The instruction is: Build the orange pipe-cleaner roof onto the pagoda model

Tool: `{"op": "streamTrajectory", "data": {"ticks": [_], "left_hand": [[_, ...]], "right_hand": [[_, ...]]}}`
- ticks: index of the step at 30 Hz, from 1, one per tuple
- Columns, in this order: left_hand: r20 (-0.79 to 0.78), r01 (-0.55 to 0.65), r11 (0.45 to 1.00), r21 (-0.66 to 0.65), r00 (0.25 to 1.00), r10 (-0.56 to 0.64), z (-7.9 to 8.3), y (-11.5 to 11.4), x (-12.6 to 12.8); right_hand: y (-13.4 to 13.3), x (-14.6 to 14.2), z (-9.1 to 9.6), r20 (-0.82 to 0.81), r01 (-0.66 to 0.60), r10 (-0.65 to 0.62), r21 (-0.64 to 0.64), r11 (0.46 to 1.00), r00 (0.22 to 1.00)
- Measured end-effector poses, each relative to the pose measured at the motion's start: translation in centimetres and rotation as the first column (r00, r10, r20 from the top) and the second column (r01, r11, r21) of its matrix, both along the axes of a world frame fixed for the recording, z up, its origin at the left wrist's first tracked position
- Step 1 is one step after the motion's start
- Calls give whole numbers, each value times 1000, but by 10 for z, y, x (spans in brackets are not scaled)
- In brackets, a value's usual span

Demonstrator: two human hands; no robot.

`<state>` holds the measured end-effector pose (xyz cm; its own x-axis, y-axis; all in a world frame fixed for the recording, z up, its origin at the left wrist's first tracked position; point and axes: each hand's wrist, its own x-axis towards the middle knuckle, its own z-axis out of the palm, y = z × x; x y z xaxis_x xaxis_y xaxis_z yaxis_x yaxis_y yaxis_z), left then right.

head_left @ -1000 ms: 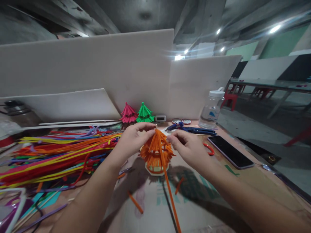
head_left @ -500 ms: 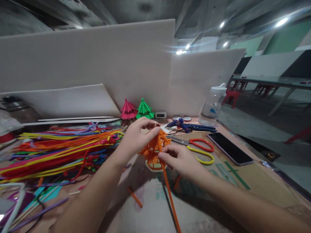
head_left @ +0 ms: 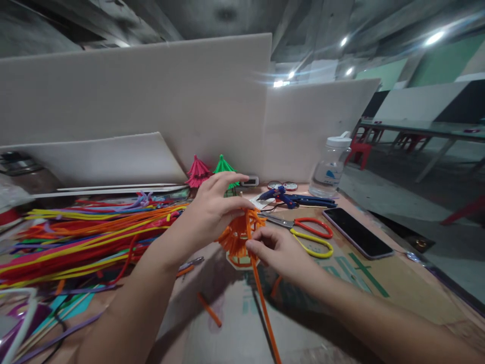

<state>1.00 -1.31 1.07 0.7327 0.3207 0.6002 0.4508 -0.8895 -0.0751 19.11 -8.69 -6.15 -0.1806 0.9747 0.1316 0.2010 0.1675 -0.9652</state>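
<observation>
Chenille stems in red, orange, yellow, purple and blue lie heaped at nine o'clock, measured from the orange tiered model standing at the centre of the counter. A short orange offcut rests at seven o'clock. Two finished-looking tiered models stand close together by the white board: the pink model at eleven o'clock, and to its right the green model, partly hidden by fingers.

The person's left hand is held over the top of the orange model from ten o'clock, thumb and forefinger spread wide; whether the thumb touches it cannot be told. A thin stick pokes up at twelve o'clock. At four o'clock the right hand pinches a long orange stem between thumb and fingers against the model's front, its tail running down towards six o'clock.

Scissors with one red and one yellow handle lie just beyond that hand at three o'clock. The blue glue gun and clear bottle sit around two o'clock, and the phone lies farther out at three.
</observation>
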Motion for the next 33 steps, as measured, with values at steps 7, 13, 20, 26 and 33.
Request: {"op": "streamTrajectory", "data": {"ticks": [7, 13, 20, 26, 33], "left_hand": [[-46, -42, 994, 98, 998, 46, 3, -8, 1], [-87, -99, 979, 178, 990, 116, 3, -14, 2], [-66, -117, 977, 180, 989, 131, 1, -11, 0], [-50, -103, 982, 159, 992, 112, 1, -10, 0], [-39, -89, 984, 156, 995, 96, -1, -6, -1]], "right_hand": [[1, 1, -1, -2, -18, 18, 46, 999, 1000], [0, 0, 0, -38, -20, 21, 46, 999, 999], [3, 0, -4, -66, -21, 21, 1, 1000, 998], [5, -1, -7, -111, -28, 26, -23, 999, 994], [0, -2, -13, -122, 56, -49, 50, 997, 991]]}}
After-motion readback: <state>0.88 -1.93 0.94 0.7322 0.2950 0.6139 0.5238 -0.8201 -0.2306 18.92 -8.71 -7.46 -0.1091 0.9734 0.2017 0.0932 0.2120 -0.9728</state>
